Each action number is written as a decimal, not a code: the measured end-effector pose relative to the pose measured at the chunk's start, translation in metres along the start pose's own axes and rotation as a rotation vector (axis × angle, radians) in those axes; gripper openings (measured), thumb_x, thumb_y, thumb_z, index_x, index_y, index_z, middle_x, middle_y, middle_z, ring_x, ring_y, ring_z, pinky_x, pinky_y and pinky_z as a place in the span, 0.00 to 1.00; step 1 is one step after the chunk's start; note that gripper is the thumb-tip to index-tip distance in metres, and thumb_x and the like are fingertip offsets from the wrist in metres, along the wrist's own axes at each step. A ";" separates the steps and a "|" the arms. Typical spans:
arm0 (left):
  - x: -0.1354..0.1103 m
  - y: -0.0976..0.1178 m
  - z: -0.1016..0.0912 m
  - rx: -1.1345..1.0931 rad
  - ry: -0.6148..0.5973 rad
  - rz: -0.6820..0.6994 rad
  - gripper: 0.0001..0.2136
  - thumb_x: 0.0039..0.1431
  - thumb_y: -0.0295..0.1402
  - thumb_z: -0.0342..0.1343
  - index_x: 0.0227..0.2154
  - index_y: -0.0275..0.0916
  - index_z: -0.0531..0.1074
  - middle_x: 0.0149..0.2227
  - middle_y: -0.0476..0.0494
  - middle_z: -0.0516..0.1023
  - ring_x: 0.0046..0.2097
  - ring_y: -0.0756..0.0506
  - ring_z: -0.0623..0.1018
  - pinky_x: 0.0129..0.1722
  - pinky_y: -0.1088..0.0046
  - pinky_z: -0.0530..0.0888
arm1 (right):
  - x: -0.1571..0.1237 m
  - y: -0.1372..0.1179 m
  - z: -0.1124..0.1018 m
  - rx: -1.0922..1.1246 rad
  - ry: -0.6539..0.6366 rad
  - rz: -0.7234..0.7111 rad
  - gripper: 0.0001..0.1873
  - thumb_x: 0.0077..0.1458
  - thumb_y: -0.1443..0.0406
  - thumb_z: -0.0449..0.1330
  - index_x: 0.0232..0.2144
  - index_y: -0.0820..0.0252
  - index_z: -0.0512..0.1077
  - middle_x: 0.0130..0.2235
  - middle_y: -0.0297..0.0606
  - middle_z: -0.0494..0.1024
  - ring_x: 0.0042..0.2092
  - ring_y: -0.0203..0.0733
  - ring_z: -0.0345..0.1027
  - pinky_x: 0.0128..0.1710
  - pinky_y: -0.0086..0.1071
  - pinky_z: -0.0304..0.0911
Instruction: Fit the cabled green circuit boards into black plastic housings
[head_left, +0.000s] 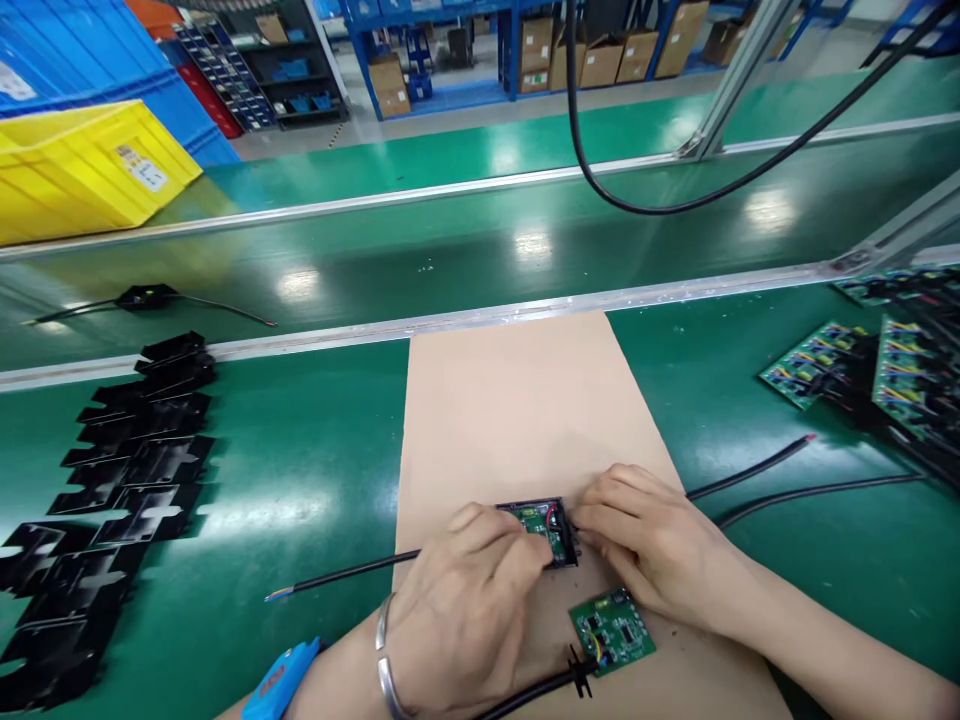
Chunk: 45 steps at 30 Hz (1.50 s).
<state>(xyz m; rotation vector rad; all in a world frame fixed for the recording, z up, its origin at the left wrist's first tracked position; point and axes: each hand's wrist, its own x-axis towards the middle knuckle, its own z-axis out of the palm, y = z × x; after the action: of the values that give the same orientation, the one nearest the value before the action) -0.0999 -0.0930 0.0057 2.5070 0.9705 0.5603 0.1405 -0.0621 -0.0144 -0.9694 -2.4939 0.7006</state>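
Observation:
A small black plastic housing (568, 552) with a green circuit board (536, 517) inside lies on the cardboard sheet (517, 410). My left hand (480, 590) grips the housing from the left, fingertips pressing over the board and hiding part of it. At the housing's right end, my right hand (652, 540) is closed in a pinch around a black cable (750, 468), which reappears beyond the knuckles; the grip point itself is hidden. Another black cable (341, 573) with bared wire ends sticks out left of my left hand. Below the hands rests a second green circuit board (615, 632) with a cable attached.
Black housing shells (150, 460) lie in overlapping rows at the left. Wired circuit boards (907, 370) are piled at the right. A metal rail (322, 335) crosses behind the cardboard. Beyond it are a yellow bin (90, 170) and a hanging black cable loop (645, 208).

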 end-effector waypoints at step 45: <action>-0.023 -0.026 -0.052 0.009 -0.178 -0.357 0.18 0.54 0.27 0.56 0.48 0.40 0.65 0.47 0.43 0.70 0.48 0.42 0.70 0.48 0.60 0.70 | -0.016 0.026 -0.047 -0.078 -0.132 0.133 0.20 0.56 0.63 0.61 0.51 0.55 0.66 0.49 0.42 0.70 0.54 0.51 0.59 0.48 0.44 0.63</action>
<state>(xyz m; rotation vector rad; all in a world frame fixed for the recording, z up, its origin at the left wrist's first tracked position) -0.1554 -0.0802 0.0312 2.2664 1.3085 0.2185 0.1888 -0.0416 0.0062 -1.1612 -2.6060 0.7341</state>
